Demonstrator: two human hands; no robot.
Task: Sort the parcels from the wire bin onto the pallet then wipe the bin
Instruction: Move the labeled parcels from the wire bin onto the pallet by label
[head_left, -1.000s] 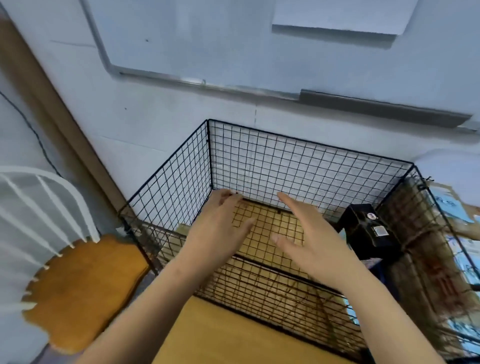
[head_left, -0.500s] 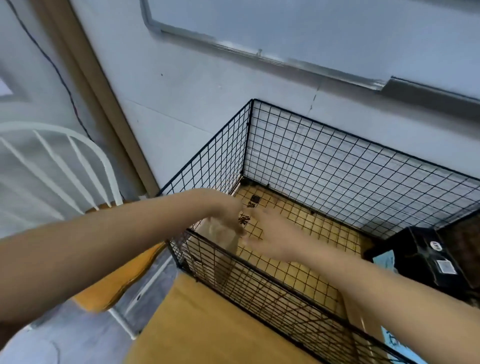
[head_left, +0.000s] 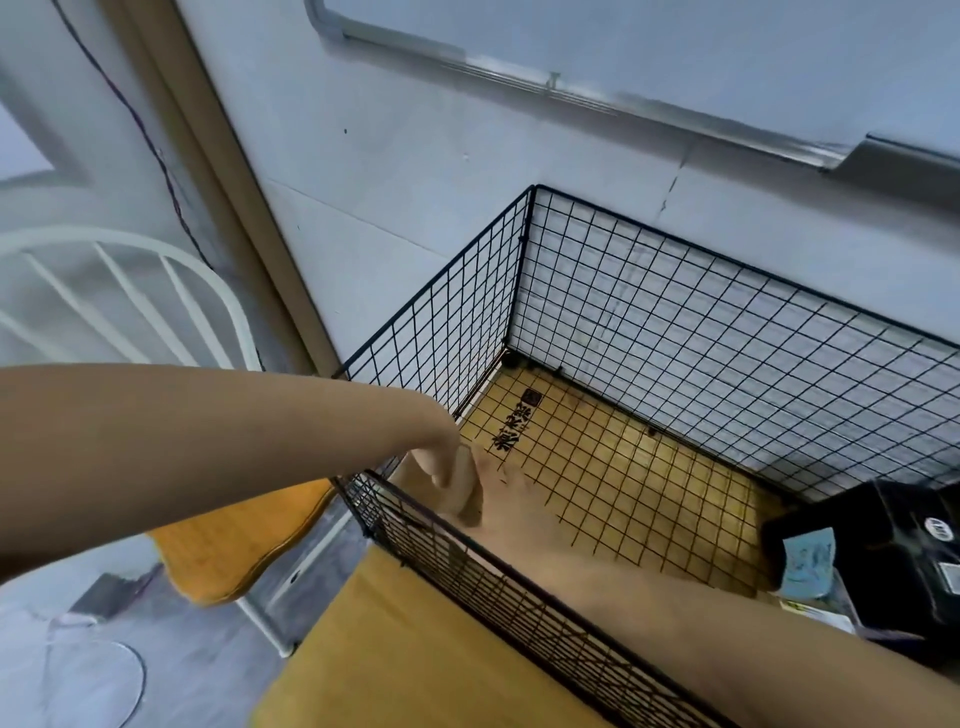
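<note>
One yellow wooden surface carries the black wire bin, which stands pushed up against a pale wall. The yellow shows through the bin's grid floor, with a line of black printed characters near the far left corner. On the wall above runs one metal rail along the lower edge of a board. To the left, a tan door frame slants upward with one thin dark cable running beside it. The floor at lower left is grey. One chair with a white spindle back and an orange-brown wooden seat stands just beside the bin's left wall. Two bare arms reach into the bin's near left corner. The left hand comes over the rim from the left with its fingers pointing down, and the right hand, heavily blurred, lies low across the bin floor from the lower right. Between them, in that corner, stands one pale parcel. Both hands are at it, but the blur hides whether either has closed round it, so the grip cannot be told for either hand. At the right end of the bin, well apart from the hands, is one black box with white labels. One light blue packet leans against the box's near side, and a few smaller items below it are too unclear to count.
</note>
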